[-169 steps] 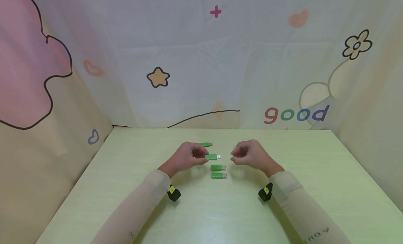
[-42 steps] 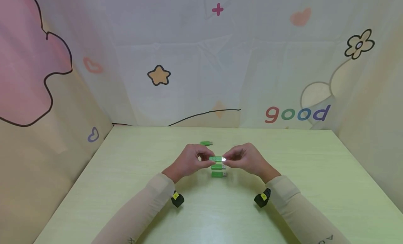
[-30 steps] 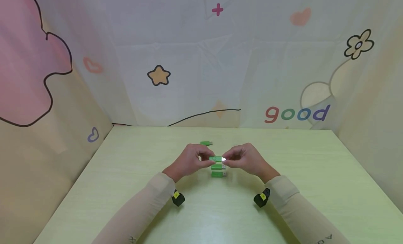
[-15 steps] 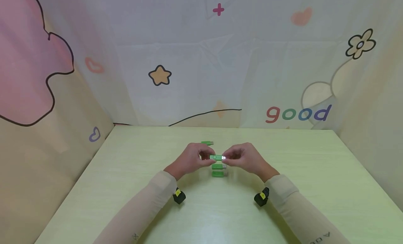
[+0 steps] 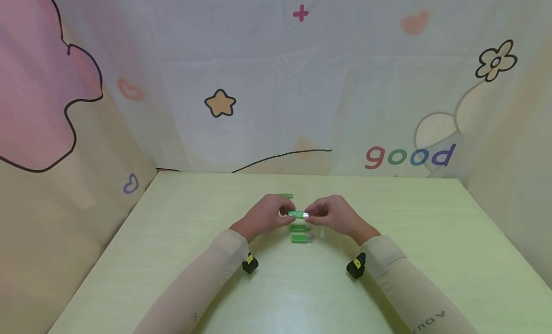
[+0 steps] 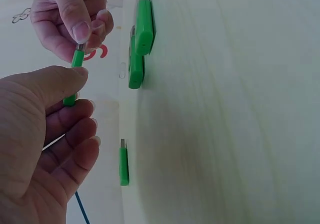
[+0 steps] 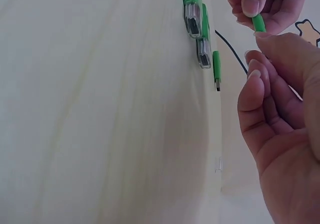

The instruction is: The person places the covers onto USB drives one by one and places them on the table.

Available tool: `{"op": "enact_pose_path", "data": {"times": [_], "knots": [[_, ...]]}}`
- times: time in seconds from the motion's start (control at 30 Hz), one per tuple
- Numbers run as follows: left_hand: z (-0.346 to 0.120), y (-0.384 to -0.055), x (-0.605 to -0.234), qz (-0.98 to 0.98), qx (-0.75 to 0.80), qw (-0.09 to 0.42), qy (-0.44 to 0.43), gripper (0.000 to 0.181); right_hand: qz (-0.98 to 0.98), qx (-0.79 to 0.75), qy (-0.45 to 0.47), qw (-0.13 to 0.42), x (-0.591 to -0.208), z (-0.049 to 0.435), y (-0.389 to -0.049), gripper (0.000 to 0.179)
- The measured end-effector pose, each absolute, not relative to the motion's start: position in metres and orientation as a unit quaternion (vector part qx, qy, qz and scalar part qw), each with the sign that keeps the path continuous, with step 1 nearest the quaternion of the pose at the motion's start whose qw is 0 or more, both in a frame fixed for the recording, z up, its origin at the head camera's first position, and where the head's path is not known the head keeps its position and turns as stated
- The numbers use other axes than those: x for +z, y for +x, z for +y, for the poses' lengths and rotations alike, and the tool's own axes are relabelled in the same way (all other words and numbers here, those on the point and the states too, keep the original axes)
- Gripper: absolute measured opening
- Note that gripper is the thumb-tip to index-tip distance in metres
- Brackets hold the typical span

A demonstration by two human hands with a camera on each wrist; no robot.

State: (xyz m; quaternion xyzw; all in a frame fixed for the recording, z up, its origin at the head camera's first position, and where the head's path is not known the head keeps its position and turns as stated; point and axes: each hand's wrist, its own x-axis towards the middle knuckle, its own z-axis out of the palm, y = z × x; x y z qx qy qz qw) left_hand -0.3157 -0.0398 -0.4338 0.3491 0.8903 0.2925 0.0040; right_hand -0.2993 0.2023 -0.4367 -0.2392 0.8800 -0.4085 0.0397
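A green USB flash drive (image 5: 296, 214) is held level between both hands, above the table. My left hand (image 5: 268, 214) pinches its green body between thumb and fingers, as the left wrist view also shows. At the silver plug end, the thumb and fingertips of my right hand (image 5: 336, 215) pinch the drive and partly cover the plug. Two more green flash drives, a nearer one (image 5: 301, 238) and a farther one (image 5: 299, 227), lie side by side below the hands. In the right wrist view, clear caps (image 7: 192, 20) cover their plugs. Another drive (image 5: 285, 195), its plug bare, lies behind my left hand.
A pale wooden table (image 5: 276, 295) spreads under the hands, with a printed curtain (image 5: 267, 75) along its back and sides. A small clear piece (image 7: 218, 164) shows near the table's far edge. Black wrist cameras (image 5: 250, 263) hang below both cuffs.
Several seconds ago my right hand was apart from the drive; now it pinches the plug end. Over the last second both hands and the drive have risen slightly in view.
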Motion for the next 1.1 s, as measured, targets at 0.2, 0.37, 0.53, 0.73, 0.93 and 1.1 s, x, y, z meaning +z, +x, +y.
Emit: {"op": "enact_pose_path", "data": {"times": [0.2, 0.37, 0.53, 0.73, 0.93, 1.1], "knots": [[-0.035, -0.323, -0.441, 0.899, 0.26, -0.001, 0.352, 0.014, 0.894, -0.377, -0.239, 0.041, -0.442, 0.203, -0.305, 0.015], [-0.031, -0.325, -0.441, 0.904, 0.235, -0.003, 0.358, 0.01, 0.903, -0.358, -0.23, 0.054, -0.444, 0.203, -0.31, 0.012], [-0.027, -0.326, -0.441, 0.909, 0.217, 0.006, 0.354, 0.008, 0.909, -0.342, -0.229, 0.063, -0.445, 0.203, -0.313, 0.012], [-0.025, -0.33, -0.445, 0.913, 0.195, 0.019, 0.359, 0.007, 0.913, -0.334, -0.217, 0.089, -0.443, 0.2, -0.316, 0.009], [-0.024, -0.331, -0.444, 0.917, 0.185, 0.029, 0.352, 0.01, 0.918, -0.325, -0.204, 0.099, -0.445, 0.199, -0.32, 0.011], [-0.022, -0.333, -0.444, 0.922, 0.172, 0.038, 0.344, 0.015, 0.921, -0.321, -0.196, 0.1, -0.445, 0.198, -0.321, 0.011]]}}
